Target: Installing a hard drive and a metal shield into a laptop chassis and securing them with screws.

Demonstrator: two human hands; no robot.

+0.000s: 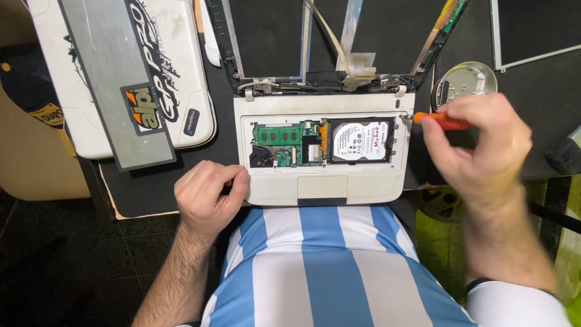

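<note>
The left hand [209, 197] curls closed against the opened white laptop base [321, 184], bracing it, while the right hand [478, 145] grips 1 orange screwdriver [439, 120], tip at the base's nearest corner.

Right hand [478, 148] driving orange screwdriver [440, 120], left hand [209, 195] steadying opened laptop [266, 181]

Pretty evenly lit from above, no harsh hotspots on the workspace. The opened white plastic laptop base [321, 181] comes out bright and sharp, you can read off the green circuit boards fine. The shiny round silver metal disc [465, 85] catches some glare. The right hand [475, 148] is a bit motion-blurred, and so is the orange-handled screwdriver [439, 120] in it; the left hand [209, 194] is crisp. The dark floor at the lower left [54, 266] falls off into murky shadow. There's slight wide-angle bending toward the edges.
</note>
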